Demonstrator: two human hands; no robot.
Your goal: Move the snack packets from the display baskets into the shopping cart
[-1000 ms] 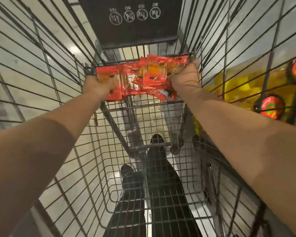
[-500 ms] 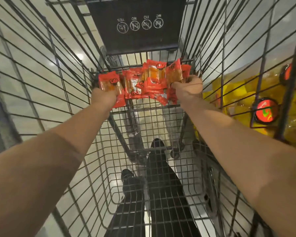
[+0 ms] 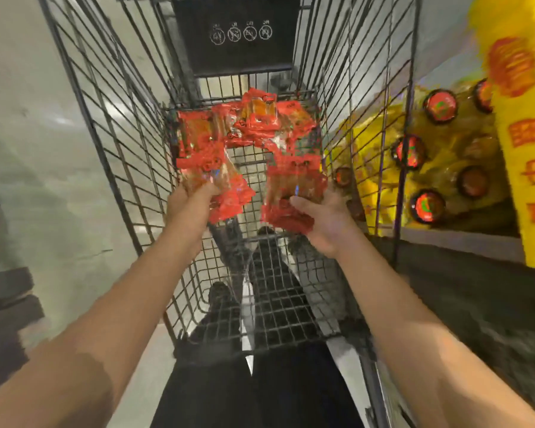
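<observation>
Several red snack packets [image 3: 254,128] are heaped at the far end of the wire shopping cart [image 3: 130,156], and more trail back toward me. My left hand [image 3: 192,208] is closed on the lower end of one bunch of packets [image 3: 226,196]. My right hand [image 3: 328,220] has its fingers spread, palm up, and another bunch [image 3: 291,186] rests against its thumb. Motion blur hides whether that bunch is still pinched. Both hands are inside the cart, above its mesh floor.
A black sign plate [image 3: 238,35] stands at the cart's far end. Right of the cart is a yellow display [image 3: 525,156] with round red-lidded goods [image 3: 426,206]. My dark trousers and shoes [image 3: 220,298] show through the mesh. Pale floor lies to the left.
Both hands have drawn back toward me and lower from the cart's far end. The packets, held as one tight bundle before, are now spread out, and my right hand has opened.
</observation>
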